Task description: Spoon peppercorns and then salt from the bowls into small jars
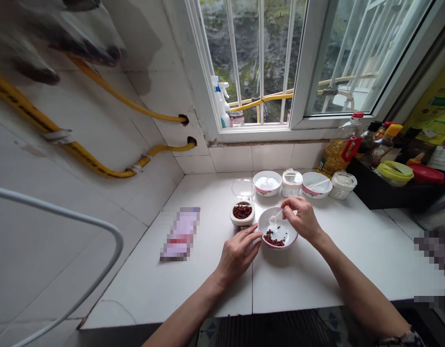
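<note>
A white bowl (288, 237) with a pink rim stands on the counter, with dark red peppercorn-like grains (273, 239) gathered in its near part. My right hand (301, 218) pinches the handle of a small whitish spoon (273, 218), whose head is inside the bowl. From the left, my left hand (239, 253) rests its outstretched fingertips against the bowl's side, fingers apart. Just beyond that hand sits a small white spice jar (242, 221), uncovered and full of the same dark red grains. Its clear lid (243, 189) appears flipped up behind it.
Along the back are a bowl of white powder (267, 184), a lidded jar (292, 183), a bowl with a white spoon (317, 188) and another jar (343, 186). An oil bottle (336, 152) and condiment box (374, 190) stand right. A blurred purple packet (181, 234) lies left.
</note>
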Tool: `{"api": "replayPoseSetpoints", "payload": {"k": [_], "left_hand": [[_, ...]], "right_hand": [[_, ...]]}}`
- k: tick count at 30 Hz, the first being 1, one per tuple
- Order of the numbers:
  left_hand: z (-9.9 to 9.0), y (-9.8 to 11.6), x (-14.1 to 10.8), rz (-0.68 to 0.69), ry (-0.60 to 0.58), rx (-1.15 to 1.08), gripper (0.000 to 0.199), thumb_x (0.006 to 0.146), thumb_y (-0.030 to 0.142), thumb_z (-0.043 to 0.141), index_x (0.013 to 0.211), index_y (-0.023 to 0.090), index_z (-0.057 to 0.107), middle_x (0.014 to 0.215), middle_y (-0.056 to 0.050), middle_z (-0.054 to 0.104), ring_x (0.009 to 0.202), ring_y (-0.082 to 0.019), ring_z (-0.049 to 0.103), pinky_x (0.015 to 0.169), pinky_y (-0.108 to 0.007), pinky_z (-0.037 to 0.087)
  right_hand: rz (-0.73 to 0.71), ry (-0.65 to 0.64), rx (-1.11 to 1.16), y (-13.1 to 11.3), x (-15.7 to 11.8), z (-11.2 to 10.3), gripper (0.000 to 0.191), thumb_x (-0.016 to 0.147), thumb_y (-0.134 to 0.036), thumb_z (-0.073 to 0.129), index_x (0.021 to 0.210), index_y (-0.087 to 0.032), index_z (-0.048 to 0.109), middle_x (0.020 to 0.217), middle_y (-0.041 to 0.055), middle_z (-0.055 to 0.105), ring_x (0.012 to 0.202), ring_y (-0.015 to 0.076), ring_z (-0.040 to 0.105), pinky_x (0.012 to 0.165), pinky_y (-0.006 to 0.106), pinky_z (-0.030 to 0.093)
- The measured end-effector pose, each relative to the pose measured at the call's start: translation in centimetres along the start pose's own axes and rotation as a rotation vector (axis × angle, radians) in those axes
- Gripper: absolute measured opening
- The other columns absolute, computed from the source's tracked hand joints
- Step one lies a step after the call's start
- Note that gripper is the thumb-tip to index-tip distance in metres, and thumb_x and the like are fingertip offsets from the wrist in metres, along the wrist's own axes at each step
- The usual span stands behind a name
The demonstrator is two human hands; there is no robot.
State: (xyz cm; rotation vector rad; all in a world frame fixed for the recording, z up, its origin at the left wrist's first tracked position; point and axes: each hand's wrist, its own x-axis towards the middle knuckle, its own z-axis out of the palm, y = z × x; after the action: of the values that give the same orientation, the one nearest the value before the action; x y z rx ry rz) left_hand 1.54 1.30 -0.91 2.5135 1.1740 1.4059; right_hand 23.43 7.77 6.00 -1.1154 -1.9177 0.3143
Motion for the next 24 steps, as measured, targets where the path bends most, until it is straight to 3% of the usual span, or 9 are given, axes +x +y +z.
{"api": "replayPoseSetpoints", "payload": {"k": [4, 7, 9, 12, 16, 24], "left_hand": [[0.0, 0.0, -0.1, -0.005, -0.004, -0.007, 0.021, 0.094, 0.016, 0.056, 0.113, 0.020, 0.064, 0.120, -0.011, 0.070, 0.108, -0.021, 0.069, 0.085, -0.030, 0.061], [0.0, 0.0, -0.1, -0.005, -0.005, -0.007, 0.021, 0.095, 0.016, 0.055, 0.113, 0.021, 0.064, 0.121, -0.011, 0.069, 0.108, -0.021, 0.069, 0.086, -0.031, 0.061], [0.0, 0.0, 0.0, -0.004, -0.006, -0.008, 0.021, 0.095, 0.016, 0.055, 0.114, 0.021, 0.064, 0.121, -0.011, 0.069, 0.107, -0.021, 0.070, 0.087, -0.032, 0.061], [0.0, 0.0, -0.1, -0.001, -0.004, -0.012, 0.022, 0.095, 0.017, 0.056, 0.115, 0.021, 0.064, 0.121, -0.010, 0.069, 0.107, -0.021, 0.070, 0.087, -0.032, 0.061], [0.0, -0.1, -0.1, -0.001, 0.001, -0.027, 0.022, 0.094, 0.016, 0.056, 0.114, 0.021, 0.064, 0.120, -0.011, 0.070, 0.109, -0.021, 0.069, 0.086, -0.031, 0.061], [-0.1, 0.0, -0.1, -0.005, -0.010, -0.024, 0.022, 0.094, 0.017, 0.055, 0.114, 0.021, 0.064, 0.120, -0.011, 0.070, 0.110, -0.022, 0.069, 0.086, -0.033, 0.061]], "right_hand": [[-0.024, -0.100, -0.097, 0.2, -0.4, 1.1, 0.018, 0.079, -0.014, 0.048, 0.069, -0.022, 0.060, 0.059, 0.0010, 0.069, 0.059, 0.0187, 0.061, 0.095, 0.044, 0.045], [0.001, -0.159, -0.034, -0.3, -0.7, 1.8, 0.018, 0.078, -0.012, 0.046, 0.068, -0.022, 0.059, 0.059, 0.0009, 0.069, 0.063, 0.0186, 0.064, 0.095, 0.043, 0.044], [0.078, -0.193, 0.082, -0.6, -0.8, 2.0, 0.018, 0.077, -0.013, 0.045, 0.068, -0.022, 0.058, 0.057, 0.0006, 0.069, 0.064, 0.0190, 0.066, 0.089, 0.040, 0.048], [0.291, -0.228, 0.318, -0.7, -0.6, 1.9, 0.015, 0.076, -0.017, 0.045, 0.069, -0.022, 0.058, 0.054, 0.0002, 0.068, 0.056, 0.0177, 0.065, 0.068, 0.031, 0.052], [0.490, -0.212, 0.537, -0.4, -0.3, 1.6, 0.011, 0.070, -0.021, 0.049, 0.069, -0.021, 0.060, 0.051, -0.0003, 0.067, 0.050, 0.0166, 0.063, 0.056, 0.027, 0.050], [0.566, -0.144, 0.665, -0.1, 0.3, 1.0, 0.011, 0.065, -0.026, 0.055, 0.065, -0.019, 0.062, 0.048, 0.0002, 0.066, 0.047, 0.0151, 0.060, 0.056, 0.026, 0.049]]}}
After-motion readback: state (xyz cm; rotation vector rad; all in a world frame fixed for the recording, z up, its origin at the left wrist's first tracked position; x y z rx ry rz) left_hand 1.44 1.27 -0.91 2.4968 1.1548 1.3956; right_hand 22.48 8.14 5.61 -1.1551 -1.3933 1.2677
